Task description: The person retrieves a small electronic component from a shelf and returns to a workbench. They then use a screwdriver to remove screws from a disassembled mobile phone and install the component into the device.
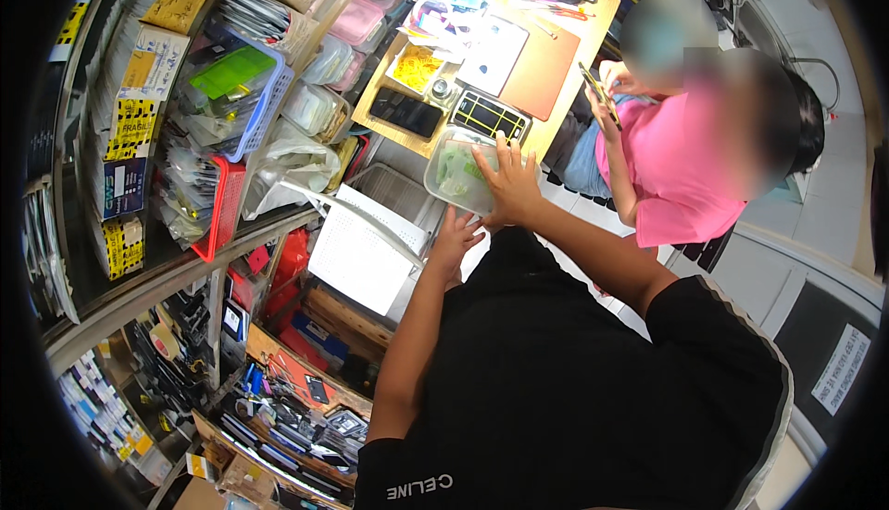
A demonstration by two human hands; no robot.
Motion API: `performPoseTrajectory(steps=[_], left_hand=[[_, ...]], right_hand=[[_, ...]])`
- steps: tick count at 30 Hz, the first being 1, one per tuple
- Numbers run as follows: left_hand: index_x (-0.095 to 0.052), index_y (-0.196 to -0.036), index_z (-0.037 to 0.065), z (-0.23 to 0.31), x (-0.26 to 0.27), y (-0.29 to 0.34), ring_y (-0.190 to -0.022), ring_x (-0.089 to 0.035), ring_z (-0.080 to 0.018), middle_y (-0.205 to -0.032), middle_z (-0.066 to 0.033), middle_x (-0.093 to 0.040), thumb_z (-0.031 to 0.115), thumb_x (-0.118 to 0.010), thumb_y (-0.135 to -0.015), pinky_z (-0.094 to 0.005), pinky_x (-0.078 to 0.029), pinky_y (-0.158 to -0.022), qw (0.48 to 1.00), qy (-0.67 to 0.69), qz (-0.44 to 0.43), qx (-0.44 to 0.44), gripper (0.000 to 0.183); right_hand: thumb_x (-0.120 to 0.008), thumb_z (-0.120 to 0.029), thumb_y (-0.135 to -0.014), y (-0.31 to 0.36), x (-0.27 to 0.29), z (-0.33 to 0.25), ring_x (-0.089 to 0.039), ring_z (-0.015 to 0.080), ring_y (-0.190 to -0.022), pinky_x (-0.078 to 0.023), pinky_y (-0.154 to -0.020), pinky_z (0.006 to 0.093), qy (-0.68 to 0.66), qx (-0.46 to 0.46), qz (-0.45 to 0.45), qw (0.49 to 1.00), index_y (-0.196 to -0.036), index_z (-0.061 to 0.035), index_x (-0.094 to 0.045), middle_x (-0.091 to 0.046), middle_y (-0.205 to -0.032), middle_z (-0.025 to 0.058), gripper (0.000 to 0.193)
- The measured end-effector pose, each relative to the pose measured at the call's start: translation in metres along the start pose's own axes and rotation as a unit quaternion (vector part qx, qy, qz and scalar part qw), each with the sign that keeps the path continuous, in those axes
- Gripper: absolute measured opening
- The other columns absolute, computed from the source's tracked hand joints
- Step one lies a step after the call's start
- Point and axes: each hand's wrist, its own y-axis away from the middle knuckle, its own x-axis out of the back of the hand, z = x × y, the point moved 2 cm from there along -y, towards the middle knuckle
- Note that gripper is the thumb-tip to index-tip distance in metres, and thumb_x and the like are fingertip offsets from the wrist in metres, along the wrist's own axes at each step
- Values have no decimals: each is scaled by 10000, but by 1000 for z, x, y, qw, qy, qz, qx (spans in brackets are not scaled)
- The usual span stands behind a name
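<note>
A clear plastic container [445, 169] with pale green pieces inside is between my hands at the near end of the wooden table. My right hand [512, 184] grips its right side, thumb low and fingers spread over the upper edge. From below, my left hand [451, 243] holds the near edge with its fingertips. Just beyond the container lie a black phone with a yellow grid pattern [489, 117] and a dark phone [405, 113]. An open box of yellow bits [416, 69] and a small round metal jar [441, 90] sit farther back.
A white perforated basket [363, 249] stands left of my hands. Shelves with a blue basket [269, 107], a red basket [222, 209] and stacked packets line the left. At right, a person in a pink top [681, 153] holds a phone [602, 98]. A brown mat [539, 73] covers part of the table.
</note>
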Motion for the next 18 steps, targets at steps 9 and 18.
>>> performPoseTrajectory(steps=[9,18], left_hand=[[-218,-1574,130,21,-15,-12,-1310,-536,-319,-1427,-150,-514,59,-520,-975,-509,-486,-1066,994,99,-31,-34,674],[-236,-1571,21,8,-8,-16,-1155,-640,-305,-1315,-182,-569,136,-549,-1060,-419,-551,-1009,995,33,86,-42,609]], right_hand=[[-893,-543,-539,-23,23,47,-402,501,-1337,-381,-1062,599,-204,104,-120,966,-1571,-156,-356,-371,-1461,332,1225],[-884,-554,-624,-97,16,136,-411,397,-1390,-393,-1114,487,-370,-104,-17,923,-1566,-66,-324,-328,-1563,263,1199]])
